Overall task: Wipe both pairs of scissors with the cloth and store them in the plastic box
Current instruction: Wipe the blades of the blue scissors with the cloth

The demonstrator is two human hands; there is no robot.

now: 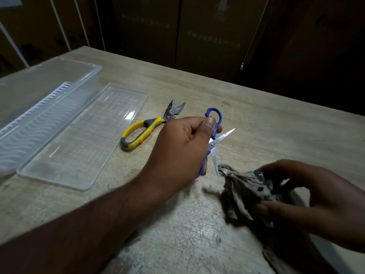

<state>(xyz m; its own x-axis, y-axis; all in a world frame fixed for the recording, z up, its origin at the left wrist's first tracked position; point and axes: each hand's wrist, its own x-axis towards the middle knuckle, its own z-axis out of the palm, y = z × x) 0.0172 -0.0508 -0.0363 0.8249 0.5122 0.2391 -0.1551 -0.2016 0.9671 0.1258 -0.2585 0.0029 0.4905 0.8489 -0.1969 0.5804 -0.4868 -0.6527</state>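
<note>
My left hand (pixel 177 149) grips the blue-handled scissors (pixel 214 139) above the table, their blades spread apart. One blade points right, the other points down and its tip touches the grey, dirty cloth (pixel 243 190). My right hand (pixel 308 202) holds that bunched cloth at the right. The yellow-and-grey scissors (pixel 142 129) lie on the table just left of my left hand, blades slightly apart and pointing away. The clear plastic box (pixel 35 107) stands at the far left with a slotted white insert inside.
The box's clear flat lid (pixel 85 141) lies on the wooden table (pixel 197 224) between the box and the yellow scissors. The table's far edge runs diagonally at the back. Dark cabinets stand behind it.
</note>
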